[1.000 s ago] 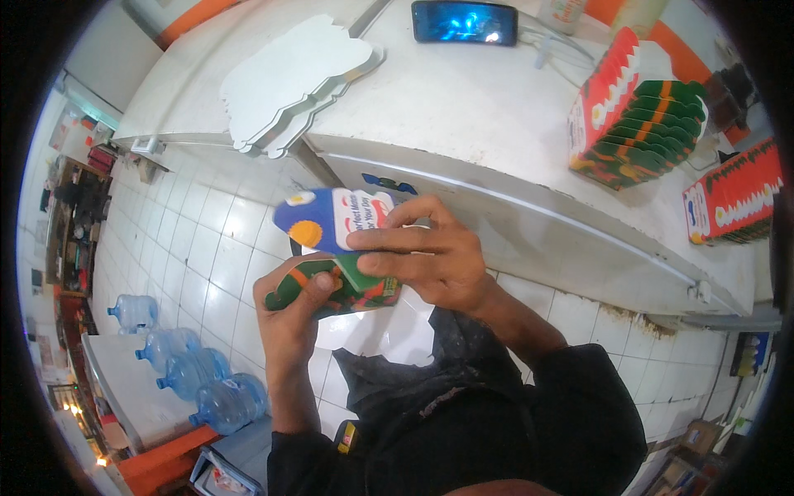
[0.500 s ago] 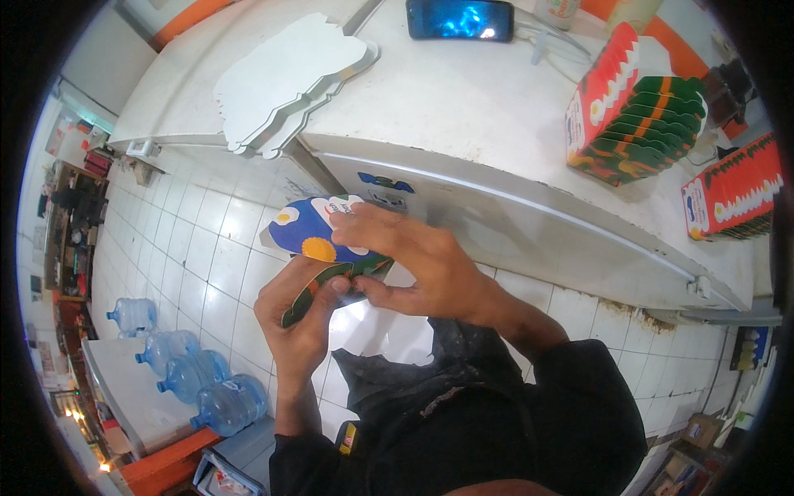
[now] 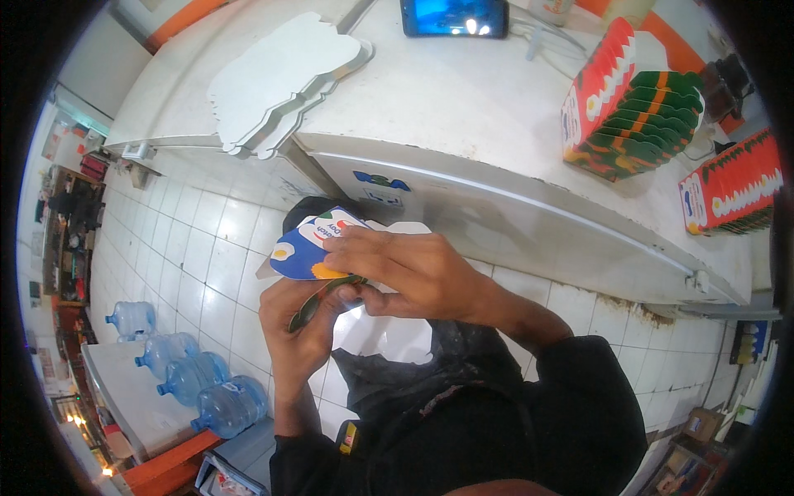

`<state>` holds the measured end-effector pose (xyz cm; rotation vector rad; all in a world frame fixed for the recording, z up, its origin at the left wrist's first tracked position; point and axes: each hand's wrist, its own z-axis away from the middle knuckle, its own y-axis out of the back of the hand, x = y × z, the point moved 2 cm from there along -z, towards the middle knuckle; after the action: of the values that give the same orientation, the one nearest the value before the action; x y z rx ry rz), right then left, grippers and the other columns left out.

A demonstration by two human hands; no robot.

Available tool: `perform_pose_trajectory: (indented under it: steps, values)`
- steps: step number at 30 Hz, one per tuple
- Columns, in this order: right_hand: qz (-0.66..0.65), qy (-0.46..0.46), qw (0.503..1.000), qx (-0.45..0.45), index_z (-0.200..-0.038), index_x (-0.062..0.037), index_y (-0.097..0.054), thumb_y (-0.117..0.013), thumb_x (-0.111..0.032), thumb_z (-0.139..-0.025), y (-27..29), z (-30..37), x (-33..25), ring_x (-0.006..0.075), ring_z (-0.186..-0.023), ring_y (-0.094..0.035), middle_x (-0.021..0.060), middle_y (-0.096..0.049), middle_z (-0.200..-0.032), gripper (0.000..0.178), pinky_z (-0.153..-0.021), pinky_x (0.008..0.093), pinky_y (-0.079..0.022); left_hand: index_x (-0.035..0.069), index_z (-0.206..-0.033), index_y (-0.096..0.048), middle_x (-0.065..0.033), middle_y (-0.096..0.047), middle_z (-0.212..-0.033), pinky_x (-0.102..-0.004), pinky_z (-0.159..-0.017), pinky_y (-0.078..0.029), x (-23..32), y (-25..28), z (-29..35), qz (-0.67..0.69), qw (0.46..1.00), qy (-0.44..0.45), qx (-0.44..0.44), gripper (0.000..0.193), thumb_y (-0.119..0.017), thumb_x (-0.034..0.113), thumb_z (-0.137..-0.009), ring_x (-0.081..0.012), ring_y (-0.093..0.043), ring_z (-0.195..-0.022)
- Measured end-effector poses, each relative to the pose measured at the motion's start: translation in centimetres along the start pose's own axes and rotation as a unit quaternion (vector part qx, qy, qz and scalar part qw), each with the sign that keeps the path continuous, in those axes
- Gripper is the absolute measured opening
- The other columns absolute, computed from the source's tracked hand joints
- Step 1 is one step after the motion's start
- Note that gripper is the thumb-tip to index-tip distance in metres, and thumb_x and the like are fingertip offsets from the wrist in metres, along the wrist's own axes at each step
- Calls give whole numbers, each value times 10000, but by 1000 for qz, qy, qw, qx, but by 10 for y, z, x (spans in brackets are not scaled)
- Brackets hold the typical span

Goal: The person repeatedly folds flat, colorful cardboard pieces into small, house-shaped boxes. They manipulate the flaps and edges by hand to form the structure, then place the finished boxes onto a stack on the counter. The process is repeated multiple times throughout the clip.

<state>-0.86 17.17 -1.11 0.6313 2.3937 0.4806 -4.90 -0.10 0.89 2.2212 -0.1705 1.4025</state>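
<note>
Both hands hold a flat printed cardboard box blank (image 3: 310, 248), blue, white, orange and green, in front of my chest. My left hand (image 3: 298, 331) grips it from below, thumb on its green edge. My right hand (image 3: 409, 269) lies across the top of the blank with fingers spread, pressing it down. The blank is tilted nearly edge-on, so its underside is mostly hidden. A stack of blank white die-cut cardboard sheets (image 3: 281, 78) lies on the white chest freezer lid (image 3: 463, 107) ahead of me.
On the freezer's right side stand two rows of folded red, green and orange boxes (image 3: 633, 103) (image 3: 732, 186). A phone with a lit screen (image 3: 455, 15) lies at the far edge. Several blue water jugs (image 3: 198, 380) stand on the tiled floor at lower left.
The box blank has been flattened and tipped from face-up to nearly edge-on. My right hand has slid over its top and spread out. Both hands sit slightly lower.
</note>
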Motion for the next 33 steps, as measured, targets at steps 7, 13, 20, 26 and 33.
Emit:
perform_pose_trajectory:
  steps: [7,13,20,26,33]
  values:
    - [-5,0,1000,-10,-1199,-28,-598,-783,-101,-755,7,1,2,287,-1117,-622,123,-648,-1189,486,-817,344,-563,-25,-922,-697,-109,-716,-869,-266,-724,-530,1,6,-1,-9,997,58,-55,183,-728,133,-835,-185,-692,-773]
    - [-43,1,997,-59,-1190,-81,-648,-759,-111,-780,15,0,9,276,-1146,-606,90,-637,-1224,426,-848,341,-552,-32,-888,-706,-95,-710,-820,-246,-678,-523,-5,9,-2,52,992,101,-53,206,-748,157,-817,-164,-681,-717]
    - [-136,-49,988,-62,-1234,-173,-633,-731,-267,-794,12,2,31,265,-1203,-542,23,-608,-1279,460,-1002,397,-456,-46,-895,-699,-95,-696,-812,-234,-661,-525,-2,3,-4,130,980,144,-49,335,-778,262,-788,-159,-669,-714]
    - [-132,-85,985,-71,-1246,-207,-628,-699,-337,-830,9,9,34,296,-1224,-487,43,-579,-1322,442,-1017,418,-417,-35,-991,-669,-109,-683,-876,-250,-699,-533,-4,0,-4,213,960,169,-71,381,-759,275,-789,-164,-669,-796]
    - [-188,-165,958,-142,-1429,-192,-393,-861,-295,-659,18,9,44,333,-1299,-402,110,-343,-1500,907,-1051,459,-380,0,-1014,-664,-117,-697,-946,-303,-799,-530,0,-1,-9,122,970,49,-205,326,-781,157,-754,-219,-687,-844]
